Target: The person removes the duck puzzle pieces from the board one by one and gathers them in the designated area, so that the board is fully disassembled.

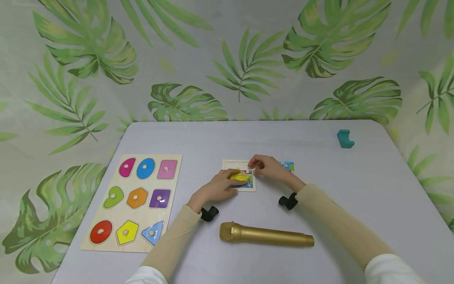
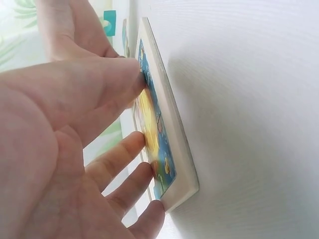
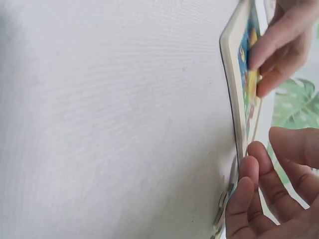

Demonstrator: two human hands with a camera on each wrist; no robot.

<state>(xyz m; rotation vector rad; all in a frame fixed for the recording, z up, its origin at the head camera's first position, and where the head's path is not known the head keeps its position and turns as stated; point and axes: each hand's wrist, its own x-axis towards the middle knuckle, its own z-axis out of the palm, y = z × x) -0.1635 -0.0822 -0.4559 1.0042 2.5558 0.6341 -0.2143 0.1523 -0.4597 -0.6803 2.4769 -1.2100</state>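
A small jigsaw puzzle tray (image 1: 234, 165) with a pale wooden rim lies mid-table; its upper part shows bare board, its lower part a yellow and blue picture (image 2: 156, 130). My left hand (image 1: 217, 186) rests over the tray's left side, fingertips on the picture, fingers extended. At the upper right of the tray is my right hand (image 1: 270, 169), fingers bent and fingertips right at the rim (image 3: 230, 55). Its thumb stands apart from the fingers in the right wrist view, with no piece showing between them. Loose colourful puzzle pieces (image 1: 289, 165) lie partly hidden behind the right hand.
On the left lies a wooden shape board (image 1: 131, 213) with several knobbed shapes. A gold microphone (image 1: 266, 234) lies in front of the tray, between the forearms. A teal curved block (image 1: 345, 139) sits at the back right. Leaf-patterned cloth (image 1: 244, 71) hangs behind the table.
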